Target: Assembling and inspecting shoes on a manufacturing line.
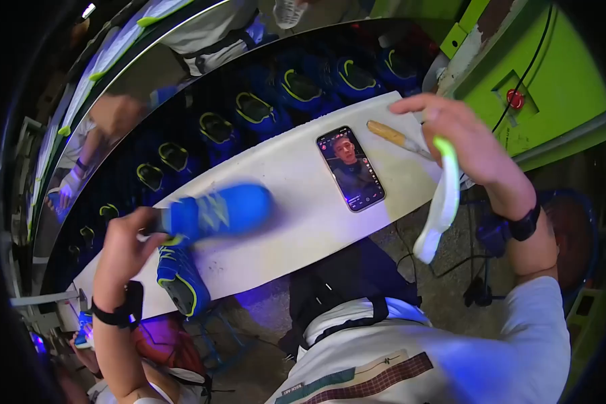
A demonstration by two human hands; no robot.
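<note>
My left hand (pixel 126 246) is closed on the heel end of a blue shoe upper (pixel 225 210), blurred by motion and held above the white table (pixel 276 249), toe to the right. Beneath it, a second blue shoe upper (pixel 180 286) with a neon-green collar rests at the table's near left edge. On the right, my raised right hand (pixel 461 135) grips a white shoe sole (pixel 440 215) with a neon-green rim; it hangs down past the table's right end. Just left of that hand lies a tool with a wooden handle (pixel 386 132), its metal end partly hidden.
A phone (pixel 351 168) with a lit screen lies on the table. Along the far side, a dark conveyor carries a row of blue shoes (pixel 254 108). A green machine panel (pixel 539 87) with a red button stands at right. Co-workers show at the far left and lower left.
</note>
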